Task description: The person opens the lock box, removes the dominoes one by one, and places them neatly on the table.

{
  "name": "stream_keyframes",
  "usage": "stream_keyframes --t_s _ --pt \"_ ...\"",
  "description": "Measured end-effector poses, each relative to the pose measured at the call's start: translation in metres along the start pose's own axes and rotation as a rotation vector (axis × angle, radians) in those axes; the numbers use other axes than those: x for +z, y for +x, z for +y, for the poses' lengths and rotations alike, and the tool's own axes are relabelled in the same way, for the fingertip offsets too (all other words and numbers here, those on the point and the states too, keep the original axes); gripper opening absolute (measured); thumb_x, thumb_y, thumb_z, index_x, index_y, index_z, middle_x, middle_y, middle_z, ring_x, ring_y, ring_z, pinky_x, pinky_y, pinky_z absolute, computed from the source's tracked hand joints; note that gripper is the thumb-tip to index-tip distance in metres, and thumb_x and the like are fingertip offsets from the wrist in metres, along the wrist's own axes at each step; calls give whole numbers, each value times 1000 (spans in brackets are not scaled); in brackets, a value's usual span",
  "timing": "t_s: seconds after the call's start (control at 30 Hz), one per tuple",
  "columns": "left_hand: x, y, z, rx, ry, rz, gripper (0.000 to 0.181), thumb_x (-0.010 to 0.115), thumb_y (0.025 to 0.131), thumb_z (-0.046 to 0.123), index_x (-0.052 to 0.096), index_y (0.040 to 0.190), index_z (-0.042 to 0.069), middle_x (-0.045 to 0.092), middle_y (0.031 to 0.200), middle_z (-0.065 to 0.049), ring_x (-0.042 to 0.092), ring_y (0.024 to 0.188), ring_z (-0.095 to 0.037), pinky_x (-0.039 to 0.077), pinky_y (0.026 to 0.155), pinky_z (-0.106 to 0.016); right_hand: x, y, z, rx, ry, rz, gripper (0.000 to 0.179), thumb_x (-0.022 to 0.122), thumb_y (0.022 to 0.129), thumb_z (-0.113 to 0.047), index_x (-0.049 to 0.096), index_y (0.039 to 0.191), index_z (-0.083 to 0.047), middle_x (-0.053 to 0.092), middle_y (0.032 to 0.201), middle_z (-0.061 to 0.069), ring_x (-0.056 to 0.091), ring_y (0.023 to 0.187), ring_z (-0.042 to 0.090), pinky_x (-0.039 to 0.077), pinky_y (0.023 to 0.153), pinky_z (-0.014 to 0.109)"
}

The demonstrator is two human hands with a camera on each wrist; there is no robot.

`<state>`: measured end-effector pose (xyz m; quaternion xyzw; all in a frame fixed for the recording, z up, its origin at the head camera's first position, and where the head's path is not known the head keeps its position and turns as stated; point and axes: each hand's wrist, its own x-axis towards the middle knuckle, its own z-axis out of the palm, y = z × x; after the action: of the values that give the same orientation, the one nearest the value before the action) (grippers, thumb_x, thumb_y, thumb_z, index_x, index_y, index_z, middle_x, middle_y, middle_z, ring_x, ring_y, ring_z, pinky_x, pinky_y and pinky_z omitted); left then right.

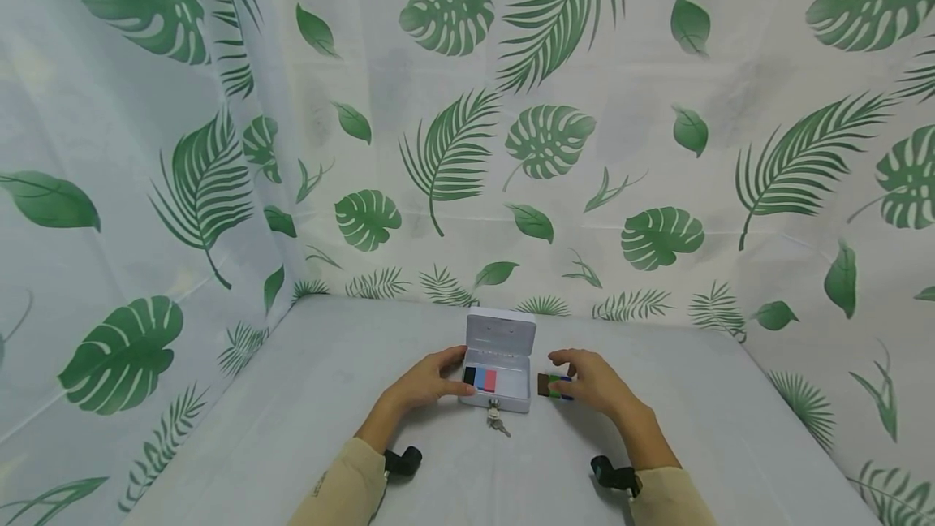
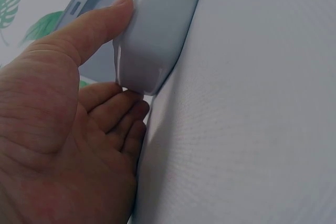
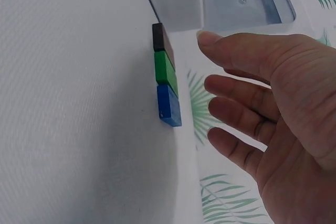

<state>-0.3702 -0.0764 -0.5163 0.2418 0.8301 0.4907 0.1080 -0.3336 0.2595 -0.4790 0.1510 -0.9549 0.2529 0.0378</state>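
Holding the white box (image 1: pixel 515 407) beside a row of blocks (image 3: pixel 164 69)

Box: stands on the table (image 1: pixel 307 404), lid (image 1: pixel 500 335) raised at the rear, lock (image 1: pixel 493 405) and keys (image 1: pixel 498 427) at the front. This orientation appears to leave the interior reachable from above. Inside, a black block (image 1: pixel 469 376), a light-blue block (image 1: pixel 480 378) and a pink block (image 1: pixel 491 381) lie side by side toward the left.

Left hand (image 1: pixel 420 384): grips the box's left end, thumb at the front rim, fingers against the side. From where I stand, the grip seems meant to keep the box from shifting.

Right hand (image 1: pixel 597 384): holds nothing; fingers parted and loosely bent, thumb extended. It hovers near a brown block (image 3: pixel 161 40), a green block (image 3: pixel 165 71) and a dark-blue block (image 3: pixel 168 107), lined up on the table just right of the box, presumably for short reach.

Forearms (image 1: pixel 646 433): angle inward from the near side, converging toward the box.
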Motion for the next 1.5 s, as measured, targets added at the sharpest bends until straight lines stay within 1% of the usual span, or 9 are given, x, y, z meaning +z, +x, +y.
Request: stream_keyframes --t_s 0.3,0.5,0.6,0.8,0.93,1.17,1.5 --pt "-1 0 0 -2 -10 3 90 87 85 40 42 159 13 45 163 -5 39 154 -28 31 128 -49 0 1 -5 -48 -1 11 48 82 89 -17 68 132 -2 73 125 14 64 96 21 53 76 35" --pt "0 0 -2 1 -8 3 90 86 85 39 42 159 11 45 163 -7 39 154 -30 31 127 -51 5 3 -13 -81 9 32 45 82 90 -17 70 130 -2 73 126 12 65 98 24 53 78 36" --pt "0 -1 -2 0 -3 0 92 87 85 41 42 159 11 45 164 -6 39 154 -30 31 127 -50 7 4 -17 -89 17 42 43 82 89 -16 71 129 -3 73 125 11 65 98 24 53 78 35" --pt "0 -1 -1 -2 -1 -2 93 87 84 42 42 160 14 45 164 -4 40 153 -28 32 127 -49 9 4 -26 -95 42 49 40 80 91 -13 71 129 -4 73 122 11 63 94 20 51 72 30" --pt "0 -1 -1 -3 -3 1 92 87 84 43 42 160 14 45 164 -3 40 153 -27 32 127 -48 10 5 -30 -91 55 54 40 80 90 -12 71 128 -4 73 120 10 63 92 20 50 70 29" --pt "-1 0 0 -5 -5 4 92 87 84 44 43 159 14 46 163 -4 41 153 -27 32 127 -48 13 6 -34 -80 55 55 39 81 90 -13 72 128 -6 74 121 6 63 95 20 51 73 29" --pt "-1 -1 0 0 -14 -2 91 87 84 42 43 159 15 46 163 -3 41 153 -27 32 127 -48 15 10 -41 -82 61 50 41 82 89 -14 72 128 -7 73 122 6 63 97 20 52 74 29"
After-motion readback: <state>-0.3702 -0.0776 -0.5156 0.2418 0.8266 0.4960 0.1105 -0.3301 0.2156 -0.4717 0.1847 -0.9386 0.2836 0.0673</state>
